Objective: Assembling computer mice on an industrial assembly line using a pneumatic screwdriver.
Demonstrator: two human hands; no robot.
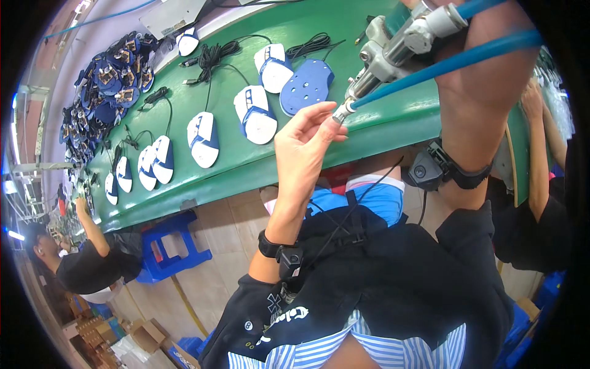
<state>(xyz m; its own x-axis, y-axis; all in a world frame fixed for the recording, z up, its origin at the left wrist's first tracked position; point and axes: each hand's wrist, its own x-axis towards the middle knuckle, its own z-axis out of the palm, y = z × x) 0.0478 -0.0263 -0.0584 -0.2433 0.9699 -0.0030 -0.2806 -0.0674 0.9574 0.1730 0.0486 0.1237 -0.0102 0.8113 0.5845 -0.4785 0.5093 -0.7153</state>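
My left hand (304, 138) reaches over the green workbench, its thumb and fingers closed around the narrow tip of a metal air tool (387, 52) with blue hoses. My right hand (476, 52) grips the tool's upper part at the top right; most of its fingers are hidden behind the tool or cut off by the picture's edge. Just beyond my left hand lies a blue computer mouse (307, 86), underside up. Beside it are a white-and-blue mouse (274, 67) and another white-and-blue mouse (255, 115), both top side up.
More white-and-blue mice (203, 139) line the green bench (239, 171) to the left, with bundled black cables (212, 56). A heap of blue mouse bases with circuit boards (110, 86) lies far left. A blue stool (172, 246) and a co-worker (86, 264) are at left; another person's arm (538, 147) is at right.
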